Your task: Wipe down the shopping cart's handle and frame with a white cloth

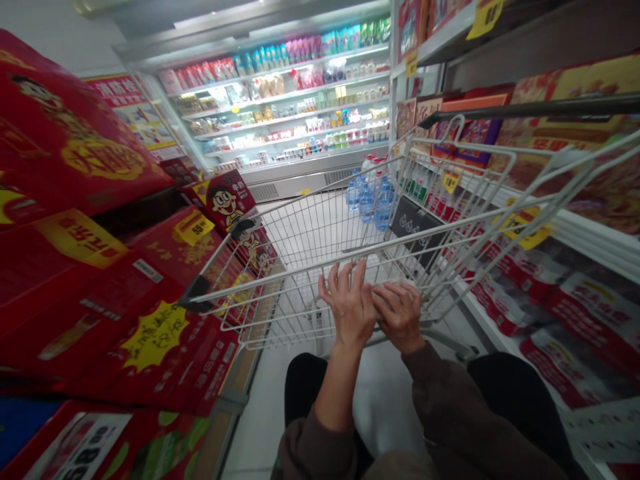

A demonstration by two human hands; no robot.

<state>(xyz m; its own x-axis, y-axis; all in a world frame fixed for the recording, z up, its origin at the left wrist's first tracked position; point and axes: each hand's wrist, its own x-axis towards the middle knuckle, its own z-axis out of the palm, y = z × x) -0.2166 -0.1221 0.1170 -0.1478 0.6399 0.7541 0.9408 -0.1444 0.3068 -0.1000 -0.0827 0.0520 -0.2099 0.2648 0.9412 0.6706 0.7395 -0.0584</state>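
Note:
A grey wire shopping cart (295, 280) stands right in front of me, its long side rail running across the view. My left hand (349, 307) is raised before that side, fingers apart and slightly bent, with nothing seen in it. Whether its fingertips touch the wires I cannot tell. Close beside it, my right hand (401, 317) has its fingers curled together and pointing toward the left hand. What lies under those fingers is hidden. A dark panel (417, 223) with pale round symbols is fixed in the cart at the right.
Red gift boxes (150, 320) with yellow price tags are stacked on the left. Along the right runs a shelf (595, 233) of boxes and wrapped bottle packs. Blue water jugs (375, 200) stand on the floor near a lit refrigerated case (285, 160) at the back.

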